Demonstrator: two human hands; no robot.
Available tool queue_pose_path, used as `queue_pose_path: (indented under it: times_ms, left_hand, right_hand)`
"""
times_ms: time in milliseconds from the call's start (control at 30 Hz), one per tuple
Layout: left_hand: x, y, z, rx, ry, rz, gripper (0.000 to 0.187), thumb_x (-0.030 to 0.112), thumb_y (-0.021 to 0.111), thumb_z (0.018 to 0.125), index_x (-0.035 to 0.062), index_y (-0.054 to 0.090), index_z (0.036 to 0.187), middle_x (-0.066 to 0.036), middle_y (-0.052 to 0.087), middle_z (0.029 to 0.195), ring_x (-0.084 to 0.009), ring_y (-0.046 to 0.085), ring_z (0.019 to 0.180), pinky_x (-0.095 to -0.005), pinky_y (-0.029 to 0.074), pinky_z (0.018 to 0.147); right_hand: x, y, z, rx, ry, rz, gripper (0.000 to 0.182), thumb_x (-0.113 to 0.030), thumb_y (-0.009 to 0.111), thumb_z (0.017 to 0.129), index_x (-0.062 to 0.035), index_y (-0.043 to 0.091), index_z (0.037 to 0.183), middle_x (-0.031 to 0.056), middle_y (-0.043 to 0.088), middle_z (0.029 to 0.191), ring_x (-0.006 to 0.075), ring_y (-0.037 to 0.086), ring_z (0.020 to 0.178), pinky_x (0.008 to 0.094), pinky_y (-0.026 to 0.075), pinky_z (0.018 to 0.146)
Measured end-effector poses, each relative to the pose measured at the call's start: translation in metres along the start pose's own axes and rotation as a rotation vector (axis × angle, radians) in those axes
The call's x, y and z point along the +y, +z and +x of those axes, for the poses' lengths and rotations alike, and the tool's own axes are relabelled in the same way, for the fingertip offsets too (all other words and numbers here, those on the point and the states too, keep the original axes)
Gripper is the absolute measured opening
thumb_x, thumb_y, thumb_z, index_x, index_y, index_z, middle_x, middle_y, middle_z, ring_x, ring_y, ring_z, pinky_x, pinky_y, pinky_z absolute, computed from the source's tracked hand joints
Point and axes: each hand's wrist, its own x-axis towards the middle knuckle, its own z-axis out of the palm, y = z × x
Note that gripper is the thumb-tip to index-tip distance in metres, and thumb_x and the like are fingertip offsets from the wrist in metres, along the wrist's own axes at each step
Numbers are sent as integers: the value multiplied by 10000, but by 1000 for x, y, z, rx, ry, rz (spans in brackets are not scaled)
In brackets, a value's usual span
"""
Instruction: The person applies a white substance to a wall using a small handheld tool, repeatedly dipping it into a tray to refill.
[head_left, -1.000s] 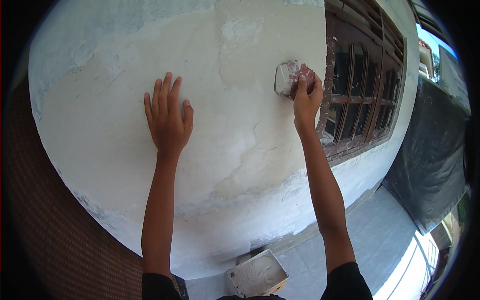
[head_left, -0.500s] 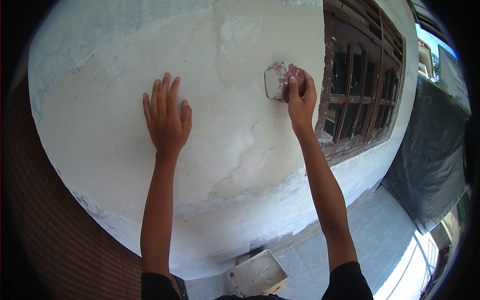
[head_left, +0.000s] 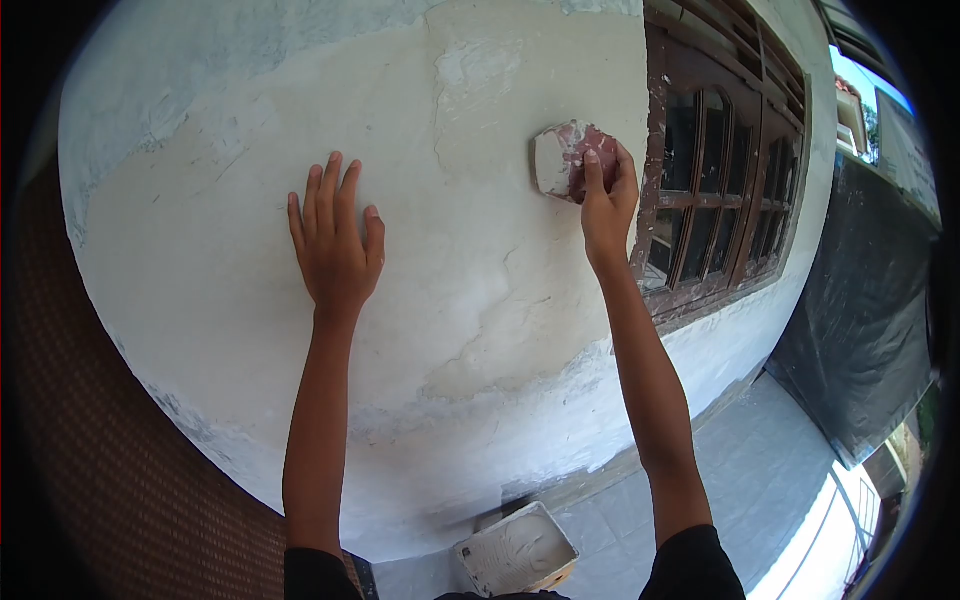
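My right hand (head_left: 609,205) grips a flat red-brown piece smeared with white (head_left: 575,162), thumb on its near face and fingers behind its right edge. The piece is held against or very close to the wall (head_left: 420,240), left of the window; its exact kind is not clear. Fingers spread, my left hand (head_left: 338,232) lies flat on the wall further left and holds nothing. The wall is patchy, with beige areas, pale smears and cracked edges.
A brown-framed window (head_left: 715,170) with glass panes stands to the right. Below, a tray of white paste (head_left: 515,550) rests on a grey sheet (head_left: 620,530). Brown woven matting (head_left: 110,430) lies at lower left. A dark sheet (head_left: 855,300) hangs at far right.
The piece in my right hand has shifted slightly up and right and turned a little, its left edge now throwing more shadow. My left hand stays in place on the wall.
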Motion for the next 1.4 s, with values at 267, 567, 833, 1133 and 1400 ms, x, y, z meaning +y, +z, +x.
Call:
queue_pose_path:
  times_ms: [267, 567, 833, 1133, 1400]
  left_hand:
    - [0, 1, -2, -1, 0, -3, 496, 168, 532, 944, 151, 475, 1437, -56, 444, 1522, -278, 368, 1439, -534, 218, 1194]
    - [0, 1, -2, -7, -2, 5, 491, 174, 522, 952, 153, 473, 1439, -55, 441, 1523, -273, 366, 1440, -532, 213, 1198]
    - [0, 1, -2, -4, 0, 2, 497, 165, 526, 947, 151, 471, 1441, -51, 438, 1526, -271, 358, 1445, -526, 213, 1199]
    - [-1, 1, -2, -11, -7, -11, 496, 155, 529, 939, 152, 480, 1432, -51, 438, 1526, -274, 358, 1444, -527, 209, 1203]
    - [1, 0, -3, -3, -8, -15, 499, 151, 540, 931, 148, 484, 1427, -52, 439, 1526, -276, 368, 1439, -530, 214, 1199]
  right_hand:
    - [16, -9, 6, -3, -6, 24, 417, -164, 593, 993, 35, 490, 1344, 165, 565, 1160, 214, 582, 1053, 351, 478, 931]
    - [-5, 2, 11, -67, -65, 72, 407, -158, 597, 991, 44, 501, 1331, 173, 576, 1164, 249, 601, 1061, 357, 477, 949]
    - [3, -16, 34, 243, 171, 178, 407, -167, 583, 990, 59, 501, 1319, 168, 601, 1173, 207, 622, 1032, 330, 508, 885]
    - [13, -1, 13, -20, 119, -47, 443, -215, 612, 985, 6, 504, 1353, 158, 561, 1125, 230, 559, 1089, 363, 454, 983]
    - [12, -7, 5, -38, 34, -96, 425, -175, 596, 994, 19, 490, 1357, 155, 547, 1185, 212, 577, 1059, 340, 473, 940]
